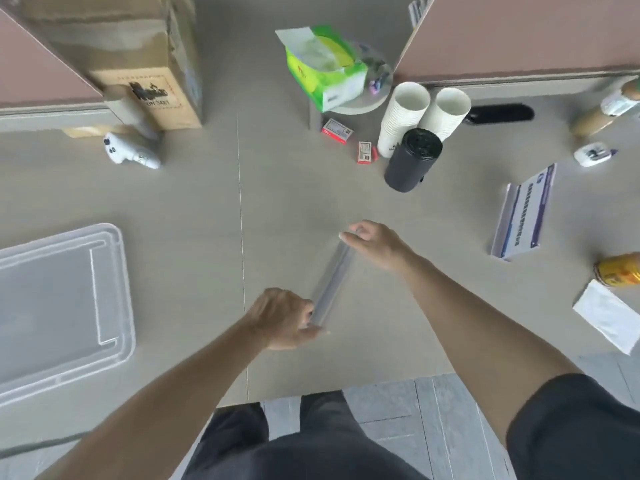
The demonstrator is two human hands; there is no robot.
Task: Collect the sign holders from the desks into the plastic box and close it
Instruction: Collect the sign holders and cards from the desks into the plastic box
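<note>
A clear acrylic sign holder (331,278) is held slanted over the middle of the grey desk (194,188). My left hand (282,318) grips its near, lower end. My right hand (372,242) pinches its far, upper end between thumb and fingers. The translucent plastic box (114,282) sits at the desk's left with its lid on top, well to the left of both hands. What lies inside the box cannot be made out.
A cardboard box (138,60) and a white game controller (133,152) are at the back left. Behind the hands stand a green tissue pack (325,71), paper cup stacks (401,116) and a black bag roll (412,161). A blue-white box (523,213), a can (618,270) and white paper (609,315) are on the right.
</note>
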